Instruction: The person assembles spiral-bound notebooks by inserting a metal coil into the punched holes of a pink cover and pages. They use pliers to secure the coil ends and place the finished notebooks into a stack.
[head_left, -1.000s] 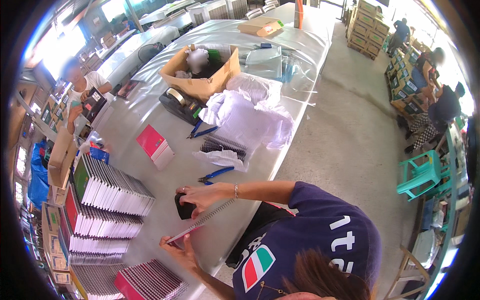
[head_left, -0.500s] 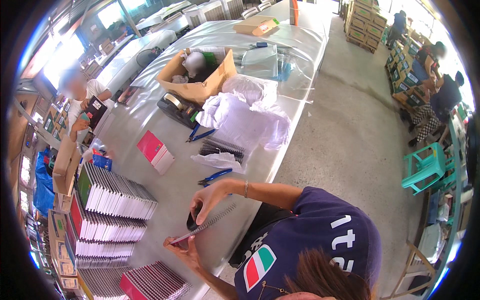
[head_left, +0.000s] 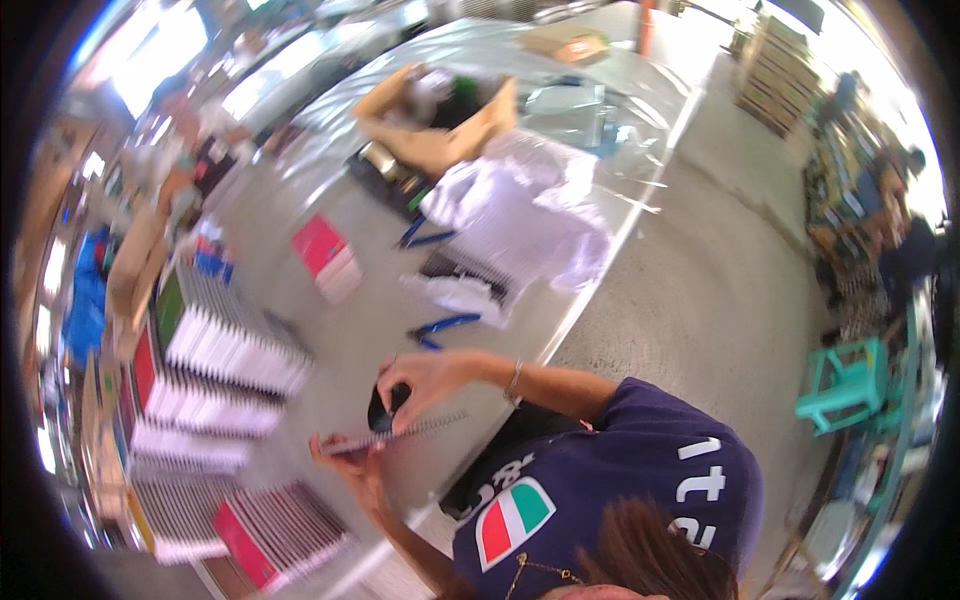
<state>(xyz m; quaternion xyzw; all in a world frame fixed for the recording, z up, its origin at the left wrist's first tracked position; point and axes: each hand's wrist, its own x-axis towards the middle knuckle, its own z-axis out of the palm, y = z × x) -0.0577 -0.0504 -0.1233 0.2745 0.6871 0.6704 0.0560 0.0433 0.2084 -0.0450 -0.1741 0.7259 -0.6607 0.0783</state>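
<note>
My left hand [head_left: 352, 462] grips a thin spiral notebook [head_left: 350, 445], seen almost edge-on, by its far end. A wire-like coil [head_left: 440, 424] runs along its edge and sticks out past it toward my body. Just above, the fingers of my right hand [head_left: 425, 388] are curled round a black, rounded object [head_left: 380, 408] held against the notebook's edge; blur hides its exact kind. Blue-handled cutting pliers [head_left: 445, 325] lie on the table beyond my right hand.
Stacks of spiral notebooks [head_left: 235, 345] stand at the left, with a pink-covered stack [head_left: 285, 530] nearer. A pink booklet [head_left: 328, 258], loose black coils [head_left: 465, 275], crumpled white wrapping [head_left: 530, 215], a second pair of pliers [head_left: 425, 238] and an open carton [head_left: 470, 135] are farther back. A green stool [head_left: 845, 385] stands right.
The whole view has shifted and blurred. The notebook and its coil lie flatter in the picture, and both hands still hold on, my right hand close above the edge.
</note>
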